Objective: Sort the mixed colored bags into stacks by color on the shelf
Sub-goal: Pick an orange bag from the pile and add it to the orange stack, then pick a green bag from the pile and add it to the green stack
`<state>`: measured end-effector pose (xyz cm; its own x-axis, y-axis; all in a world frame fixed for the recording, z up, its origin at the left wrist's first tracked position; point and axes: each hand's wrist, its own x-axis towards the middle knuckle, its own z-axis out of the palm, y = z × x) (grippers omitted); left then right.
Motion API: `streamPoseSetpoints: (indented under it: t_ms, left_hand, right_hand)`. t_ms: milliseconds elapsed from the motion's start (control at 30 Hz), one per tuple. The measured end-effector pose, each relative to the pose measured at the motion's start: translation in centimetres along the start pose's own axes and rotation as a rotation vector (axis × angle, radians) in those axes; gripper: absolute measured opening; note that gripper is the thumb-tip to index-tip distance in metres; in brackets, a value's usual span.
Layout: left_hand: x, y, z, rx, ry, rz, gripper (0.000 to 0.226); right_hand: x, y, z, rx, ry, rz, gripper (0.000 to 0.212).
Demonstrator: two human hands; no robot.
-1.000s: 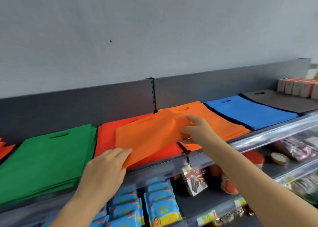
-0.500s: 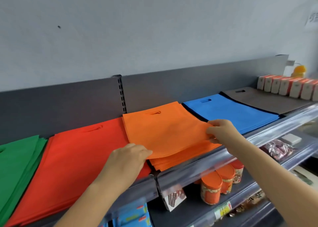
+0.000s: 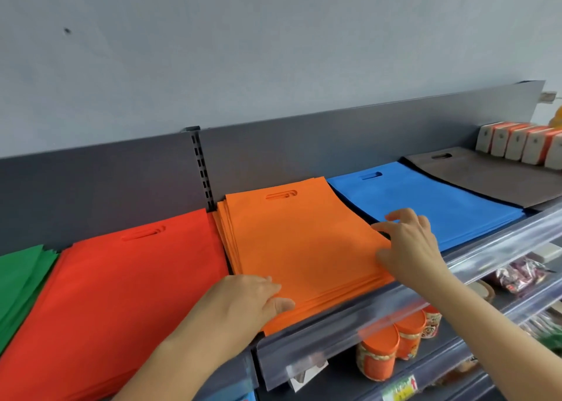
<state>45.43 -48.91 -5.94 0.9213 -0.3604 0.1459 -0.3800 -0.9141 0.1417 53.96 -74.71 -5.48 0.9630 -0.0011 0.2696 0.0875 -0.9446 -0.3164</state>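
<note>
Orange bags (image 3: 304, 248): a flat, squared stack just below the middle of the view, on the top shelf (image 3: 395, 309), handle cut-outs toward the back panel at 12 o'clock.
Left hand (image 3: 246, 300): lies on the stack's corner at 7 o'clock, fingers straight and flat on the top bag, thumb along the front edge; it clasps nothing.
Right hand (image 3: 407, 242): at the stack's 3 o'clock edge, fingers spread wide and lightly bent, fingertips touching the side edge, thumb on the top bag; whether any bag is pinched cannot be told.
Red bags (image 3: 121, 294): a stack just beside the orange one at its 9 o'clock.
Green bags (image 3: 21, 279): a stack at the left border, at 9 o'clock of the red.
Blue bags (image 3: 441, 206): a stack at 2 o'clock of the orange one, close beside it.
Brown bags (image 3: 486, 181): a stack at 2 o'clock of the blue, partly over its far edge.
Boxes (image 3: 517, 145): a row standing at the back, behind the brown stack.
Jars (image 3: 380, 355): orange-lidded, on the lower shelf at 5 o'clock.
</note>
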Motion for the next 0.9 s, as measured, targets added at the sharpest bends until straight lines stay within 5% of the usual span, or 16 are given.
streamPoseSetpoints:
  t_ms: [67, 233, 567, 900]
  left_hand:
    - [-0.3, 0.9, -0.1, -0.006, 0.009, -0.043, 0.074]
    - [-1.0, 2.1, 1.0, -0.007, 0.118, -0.145, 0.047]
    - [-7.3, 2.9, -0.5, 0.180, 0.255, -0.373, 0.042]
    - [-24.7, -2.4, -6.3, 0.348, 0.339, -0.760, 0.039]
  right_hand:
    - [0.0, -1.0, 0.0, 0.026, 0.011, -0.146, 0.044]
    - [-0.7, -3.4, 2.4, 0.169, -0.208, -0.468, 0.036]
    - [-1.3, -4.7, 3.2, 0.190, -0.107, -0.513, 0.031]
    - [-9.7, -20.5, 3.2, 0.494, -0.210, -0.938, 0.036]
